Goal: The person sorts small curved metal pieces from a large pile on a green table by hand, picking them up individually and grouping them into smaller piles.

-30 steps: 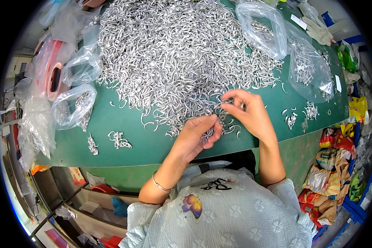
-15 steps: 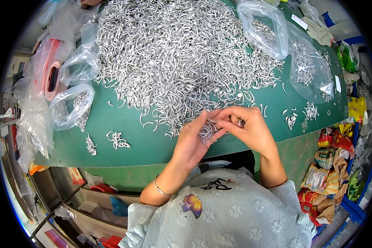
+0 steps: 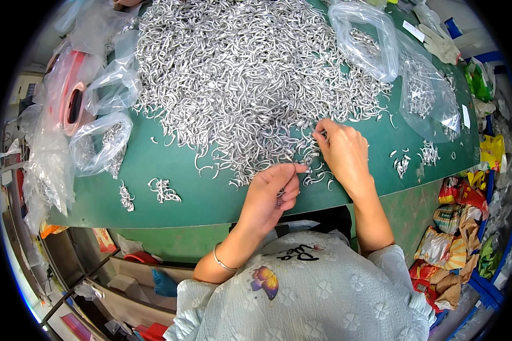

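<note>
A large heap of small curved silvery metal pieces (image 3: 239, 74) covers the middle of the green table (image 3: 210, 204). My left hand (image 3: 272, 193) is closed around several of these pieces, a little of them showing between the fingers. Its thumb and forefinger point right, with a small piece at their tips. Farther right, my right hand (image 3: 344, 152) reaches to the heap's near right edge with thumb and fingertips pinched together. Whatever lies between those tips is too small to make out. Loose pieces (image 3: 318, 175) lie on the table between the two hands.
Clear plastic bags with metal pieces stand at left (image 3: 101, 145) and right (image 3: 429, 96). Small clusters of pieces (image 3: 164, 191) lie near the front left edge, others (image 3: 428, 152) at the right. A pink handled container (image 3: 74, 108) sits far left. Packed sacks (image 3: 441, 247) line the right side.
My hands have parted. The right one has moved away from the left, up to the heap's edge; the left has closed over its pieces. Loose pieces now show between them.
</note>
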### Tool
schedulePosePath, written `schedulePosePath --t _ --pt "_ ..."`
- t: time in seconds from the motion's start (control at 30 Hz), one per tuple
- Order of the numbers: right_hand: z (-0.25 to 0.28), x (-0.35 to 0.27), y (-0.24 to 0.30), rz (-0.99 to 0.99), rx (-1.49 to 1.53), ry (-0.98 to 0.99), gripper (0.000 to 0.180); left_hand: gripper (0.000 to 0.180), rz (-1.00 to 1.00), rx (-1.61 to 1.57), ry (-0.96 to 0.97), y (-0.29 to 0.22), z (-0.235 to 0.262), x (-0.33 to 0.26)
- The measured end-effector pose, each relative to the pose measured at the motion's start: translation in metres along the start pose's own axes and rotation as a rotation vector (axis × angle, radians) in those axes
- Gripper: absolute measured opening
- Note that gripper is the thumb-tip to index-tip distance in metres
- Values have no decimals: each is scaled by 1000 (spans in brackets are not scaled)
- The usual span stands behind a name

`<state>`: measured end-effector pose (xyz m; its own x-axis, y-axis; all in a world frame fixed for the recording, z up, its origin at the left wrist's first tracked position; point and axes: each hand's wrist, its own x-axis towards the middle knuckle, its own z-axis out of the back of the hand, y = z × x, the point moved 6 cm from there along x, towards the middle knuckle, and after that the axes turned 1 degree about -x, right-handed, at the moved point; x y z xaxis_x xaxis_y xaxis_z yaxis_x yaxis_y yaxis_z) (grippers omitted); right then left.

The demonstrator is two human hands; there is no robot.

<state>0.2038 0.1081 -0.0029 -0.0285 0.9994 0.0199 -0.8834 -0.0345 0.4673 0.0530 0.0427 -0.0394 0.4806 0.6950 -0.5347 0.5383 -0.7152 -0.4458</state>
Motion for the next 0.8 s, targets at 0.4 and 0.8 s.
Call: schedulePosePath --t 0.4,0.8 --pt "5 -32 6 -42 996 321 10 35 5 -177 -278 0 -20 -2" --pt "-11 -42 -54 -700 2748 243 36 34 67 -410 59 16 6 5"
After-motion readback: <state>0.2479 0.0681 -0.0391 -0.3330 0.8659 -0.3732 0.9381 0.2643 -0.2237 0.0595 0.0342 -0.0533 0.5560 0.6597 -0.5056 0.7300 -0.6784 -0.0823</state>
